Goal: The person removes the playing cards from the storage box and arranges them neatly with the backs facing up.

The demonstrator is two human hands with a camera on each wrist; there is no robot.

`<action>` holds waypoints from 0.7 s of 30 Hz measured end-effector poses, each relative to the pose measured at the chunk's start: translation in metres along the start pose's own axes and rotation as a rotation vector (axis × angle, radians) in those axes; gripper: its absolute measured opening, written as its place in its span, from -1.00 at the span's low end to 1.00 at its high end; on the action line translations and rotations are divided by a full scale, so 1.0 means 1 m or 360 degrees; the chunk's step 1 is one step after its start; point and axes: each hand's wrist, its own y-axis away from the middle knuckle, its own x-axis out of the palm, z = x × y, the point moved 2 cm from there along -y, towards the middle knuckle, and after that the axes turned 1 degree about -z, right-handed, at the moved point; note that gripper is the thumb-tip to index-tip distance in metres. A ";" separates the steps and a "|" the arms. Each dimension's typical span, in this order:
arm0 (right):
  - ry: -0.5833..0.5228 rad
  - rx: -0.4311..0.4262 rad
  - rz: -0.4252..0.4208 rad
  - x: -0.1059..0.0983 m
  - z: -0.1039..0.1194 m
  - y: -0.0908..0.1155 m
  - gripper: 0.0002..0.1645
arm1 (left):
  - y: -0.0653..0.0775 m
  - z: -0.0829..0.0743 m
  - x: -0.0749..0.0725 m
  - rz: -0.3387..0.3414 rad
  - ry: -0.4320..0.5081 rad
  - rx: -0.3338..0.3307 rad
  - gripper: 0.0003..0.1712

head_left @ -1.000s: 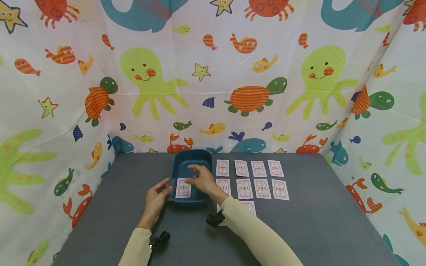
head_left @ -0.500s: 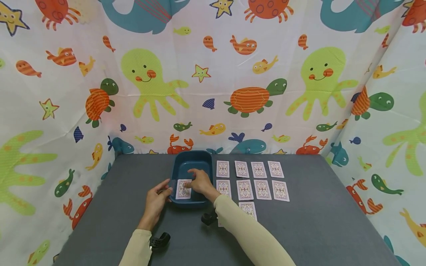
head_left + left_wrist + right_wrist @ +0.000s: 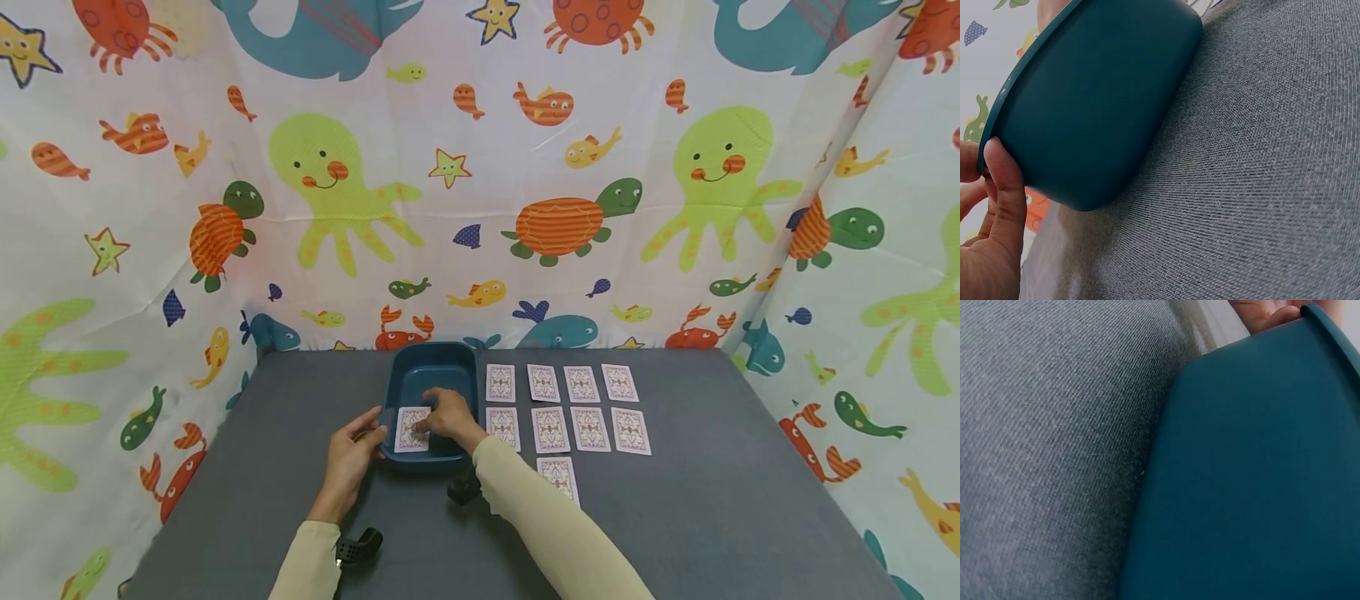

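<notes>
A deep teal plastic tray (image 3: pixel 429 379) stands on the grey table. One playing card (image 3: pixel 406 430), patterned back up, lies in its near left part; whether more lie beneath it cannot be seen. My left hand (image 3: pixel 348 457) pinches the tray's rim at the near left, thumb outside and fingers over the edge, as the left wrist view shows. Over the tray, my right hand (image 3: pixel 448 417) touches the card's face with its thumb. Its other fingers reach out above, loosely bent. The tray's wall (image 3: pixel 1247 462) hides these fingers from the right wrist view.
Right of the tray, several playing cards (image 3: pixel 551 429) lie face down in rows, apart from one another. A single card (image 3: pixel 558 477) in the nearest row is partly beside my right sleeve (image 3: pixel 555 517). A cloth with sea animals (image 3: pixel 465 250) hangs behind the table.
My right hand has shifted slightly left and down, and its thumb has come from the card's right edge onto its face. My left hand has kept its place on the rim.
</notes>
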 end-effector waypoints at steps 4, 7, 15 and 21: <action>0.0021 0.0005 0.0010 0.000 0.000 0.000 -0.26 | 0.001 -0.001 0.000 0.0013 0.0011 0.0001 -0.48; 0.0045 -0.0006 0.0004 0.001 0.000 0.001 -0.25 | 0.000 -0.001 0.000 0.0014 0.0015 -0.0008 -0.48; 0.0228 -0.0067 0.0003 0.008 -0.001 -0.003 -0.21 | -0.002 0.001 -0.001 0.0013 0.0021 -0.0020 -0.46; 0.0278 -0.0052 0.0017 0.012 -0.004 -0.008 -0.26 | -0.002 0.002 0.000 0.0010 0.0012 -0.0004 -0.47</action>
